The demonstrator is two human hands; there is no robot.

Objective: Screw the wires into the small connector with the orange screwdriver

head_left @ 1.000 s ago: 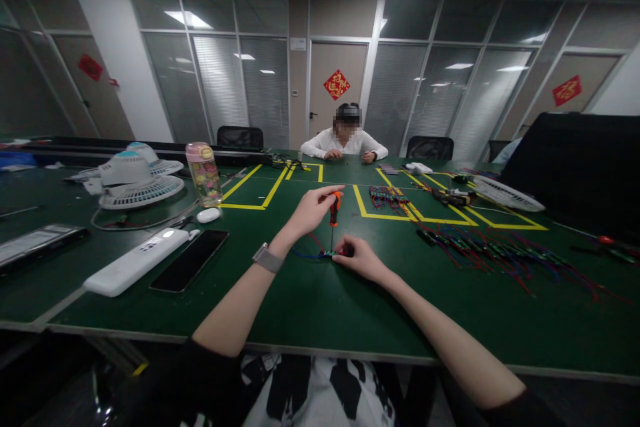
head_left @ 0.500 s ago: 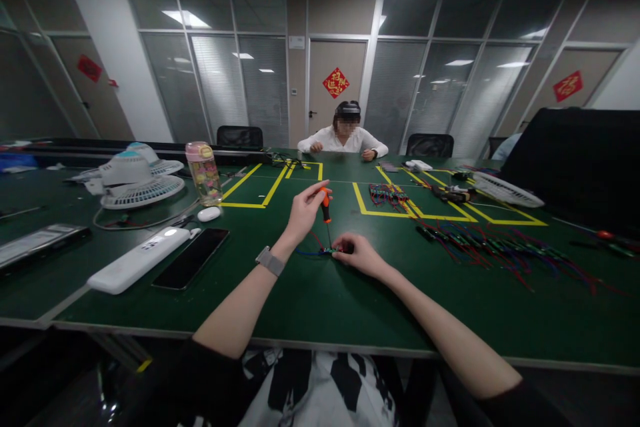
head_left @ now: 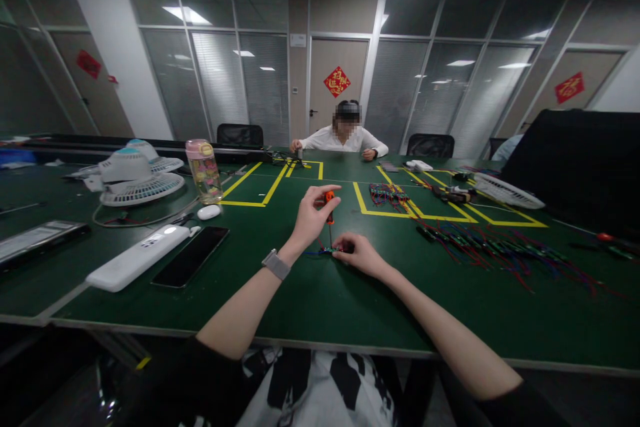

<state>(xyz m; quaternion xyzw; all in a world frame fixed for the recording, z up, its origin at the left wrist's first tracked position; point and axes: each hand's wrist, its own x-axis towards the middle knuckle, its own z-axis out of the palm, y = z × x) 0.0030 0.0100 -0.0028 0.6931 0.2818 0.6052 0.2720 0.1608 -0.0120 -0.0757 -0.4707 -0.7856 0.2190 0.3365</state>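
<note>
My left hand (head_left: 314,217) is around the orange and black handle of a screwdriver (head_left: 330,205), its index finger stretched over the top and its thumb in front. The screwdriver stands nearly upright. Its thin shaft comes down onto a small green circuit board (head_left: 328,251) lying on the table, with red and blue wires at its left side. My right hand (head_left: 359,253) rests on the table and pinches the right end of this board, so that end is hidden by the fingers.
Right of my hands lie several wired circuit boards (head_left: 495,243), with another bundle (head_left: 390,195) inside yellow tape. A phone (head_left: 191,257), white power strip (head_left: 137,257), bottle (head_left: 204,173) and fans (head_left: 143,190) stand left. A co-worker (head_left: 345,137) sits opposite, one hand at a small object.
My left hand has shifted slightly right and down around the screwdriver handle, and its thumb and index finger have spread. My right hand stays put. The co-worker's hand on the left side has moved outward.
</note>
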